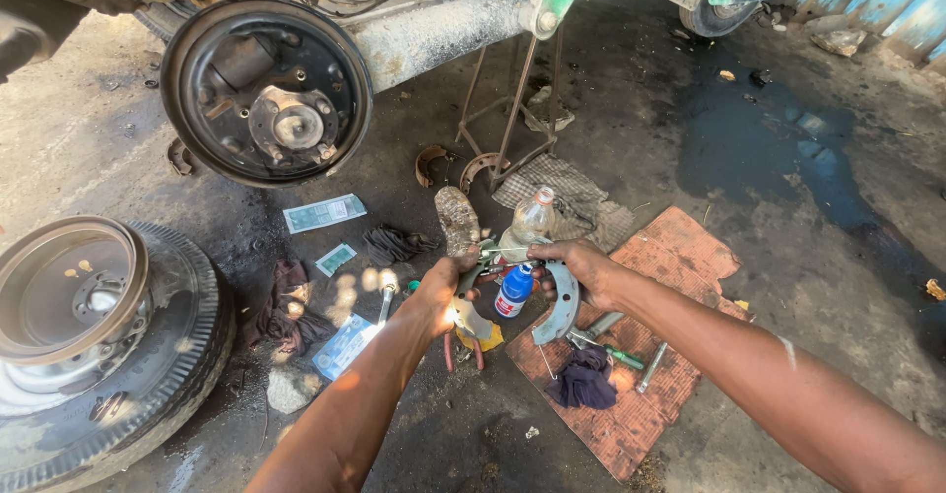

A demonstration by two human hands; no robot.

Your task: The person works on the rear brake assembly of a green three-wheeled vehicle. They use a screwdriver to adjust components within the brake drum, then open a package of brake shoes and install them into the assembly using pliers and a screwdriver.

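Your left hand [445,286] is closed around the end of a curved grey metal brake shoe [471,301], and your right hand [581,266] grips the top of a second curved grey brake shoe [562,306] that hangs below your fingers. A thin spring or rod looks stretched between the two shoes, just between your hands; I cannot tell whether it is hooked at both ends.

Judging by how things lie, the stripping-down is done: the rusty brake drum [74,291] sits on the tyre well out to the left of your left hand, and the round black backing plate with its bare hub [266,94] stands open far ahead of that hand. The shoes are not yet on it.

Just beneath your hands stand a blue plastic bottle [512,291] and a clear plastic bottle [532,219], with red-handled pliers [461,350] below your left wrist. Under your right forearm a dark rag [583,380] and loose tools lie on a reddish mat [680,257]. A metal stand [512,119] rises between you and the hub.
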